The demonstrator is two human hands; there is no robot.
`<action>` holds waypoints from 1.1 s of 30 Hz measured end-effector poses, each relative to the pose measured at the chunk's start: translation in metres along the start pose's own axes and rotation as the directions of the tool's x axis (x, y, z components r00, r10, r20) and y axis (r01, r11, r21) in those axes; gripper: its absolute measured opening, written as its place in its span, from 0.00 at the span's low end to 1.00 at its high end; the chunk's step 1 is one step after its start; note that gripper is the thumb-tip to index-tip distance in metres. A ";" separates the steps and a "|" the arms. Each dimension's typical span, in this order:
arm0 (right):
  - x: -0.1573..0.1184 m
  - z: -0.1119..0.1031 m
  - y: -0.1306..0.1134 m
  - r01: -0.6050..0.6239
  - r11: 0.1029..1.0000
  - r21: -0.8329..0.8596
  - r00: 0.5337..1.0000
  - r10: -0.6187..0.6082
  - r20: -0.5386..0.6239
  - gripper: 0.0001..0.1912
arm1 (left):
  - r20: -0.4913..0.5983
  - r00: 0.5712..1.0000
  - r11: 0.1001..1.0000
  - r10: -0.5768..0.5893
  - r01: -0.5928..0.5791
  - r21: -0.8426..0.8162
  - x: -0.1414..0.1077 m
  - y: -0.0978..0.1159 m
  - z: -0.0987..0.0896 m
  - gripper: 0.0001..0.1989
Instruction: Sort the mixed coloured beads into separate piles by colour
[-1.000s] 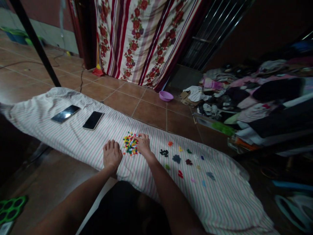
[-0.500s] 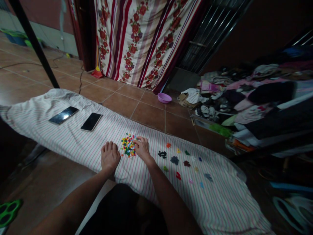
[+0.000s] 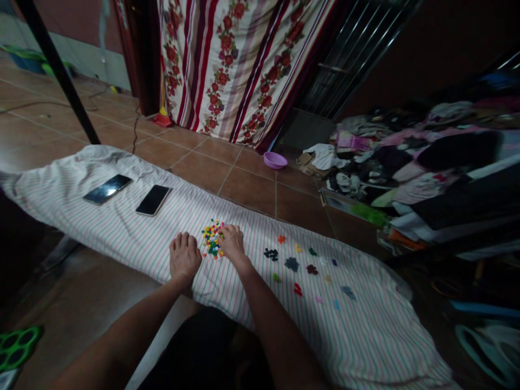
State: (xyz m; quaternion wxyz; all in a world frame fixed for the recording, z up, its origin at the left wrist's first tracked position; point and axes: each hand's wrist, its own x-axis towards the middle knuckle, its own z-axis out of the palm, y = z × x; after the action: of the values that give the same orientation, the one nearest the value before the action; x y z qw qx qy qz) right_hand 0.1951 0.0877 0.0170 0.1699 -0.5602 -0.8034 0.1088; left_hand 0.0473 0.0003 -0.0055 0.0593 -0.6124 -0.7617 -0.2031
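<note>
White cloth with pink-and-green stripes [image 3: 357,336], heap of tiny multicoloured pieces [image 3: 210,241] on it, bare right hand [image 3: 232,241] over its right edge, grip impossible to tell, bare left hand [image 3: 185,255] palm-down nearby, fingers outstretched, small dark grey cluster [image 3: 291,264] farther right.

Dimly lit brown tiled floor [image 3: 249,189], striped curtain [image 3: 252,59] with red flowers, slanting metal bars [image 3: 359,51], reddish wall [image 3: 73,21], pale below.

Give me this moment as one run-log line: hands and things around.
left hand: palm down on striped cloth; right hand: fingers over mixed-colour pile; right of pile: single-colour clusters; left of pile: two phones
</note>
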 end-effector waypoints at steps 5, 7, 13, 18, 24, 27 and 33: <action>-0.002 0.000 -0.004 -0.040 0.999 0.016 0.999 0.041 -0.024 0.07 | -0.009 1.000 1.000 0.000 0.000 0.032 0.000 0.000 -0.002 0.13; -0.004 0.000 -0.003 -0.030 0.999 0.037 0.998 0.032 -0.048 0.07 | -0.008 1.000 1.000 -0.001 0.002 0.032 0.000 0.001 -0.003 0.13; -0.013 -0.003 0.004 -0.015 0.992 0.124 0.995 0.027 -0.099 0.09 | 0.001 1.000 1.000 -0.011 0.011 0.004 0.000 0.002 -0.004 0.13; -0.031 -0.010 0.005 -0.057 0.991 0.120 0.994 0.068 -0.088 0.09 | -0.017 1.000 1.000 0.003 -0.003 0.009 -0.002 0.001 -0.006 0.14; -0.051 -0.016 0.005 -0.087 0.990 0.108 0.989 0.099 -0.109 0.09 | 0.009 1.000 0.999 0.017 -0.017 0.038 -0.003 0.005 -0.017 0.14; -0.063 -0.018 0.005 -0.118 0.988 0.104 0.986 0.129 -0.108 0.10 | 0.058 0.998 0.999 0.000 -0.002 0.038 -0.003 0.009 -0.026 0.15; -0.089 -0.027 0.011 -0.155 0.985 0.081 0.981 0.163 -0.103 0.12 | 0.120 0.993 1.000 -0.020 0.017 0.020 -0.002 0.012 -0.033 0.16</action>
State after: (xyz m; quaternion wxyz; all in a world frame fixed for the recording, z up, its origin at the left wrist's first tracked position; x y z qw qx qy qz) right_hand 0.2432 0.0077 0.0240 0.2245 -0.6214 -0.7410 0.1203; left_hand 0.0540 -0.0120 0.0270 0.0172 -0.6159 -0.7714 -0.1591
